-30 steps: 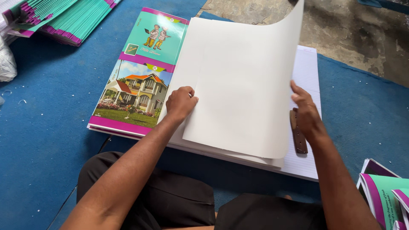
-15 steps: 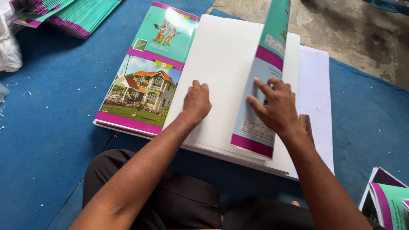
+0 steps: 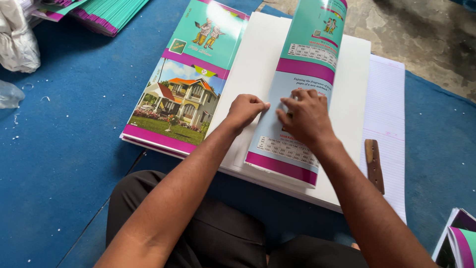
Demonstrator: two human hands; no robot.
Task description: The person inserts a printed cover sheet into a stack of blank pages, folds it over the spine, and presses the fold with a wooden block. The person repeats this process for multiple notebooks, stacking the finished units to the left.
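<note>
Pressing down now, both hands lie flat on the folded cover (image 3: pixel 297 99) – the right hand (image 3: pixel 308 118) with fingers spread, the left hand (image 3: pixel 246 110) curled beside it, neither one pinching. A moment ago the cover stood higher. It lies on the white sheets (image 3: pixel 253 64), beside the house picture cover (image 3: pixel 181 97) – a wooden stick (image 3: pixel 374 165) rests nearby.

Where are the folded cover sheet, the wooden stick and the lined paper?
folded cover sheet (image 3: pixel 302 82), head view, on its pale printed panel above the hands.
wooden stick (image 3: pixel 374 165), head view, mid-length of the brown strip.
lined paper (image 3: pixel 389 106), head view, bare ruled area at the right.
</note>
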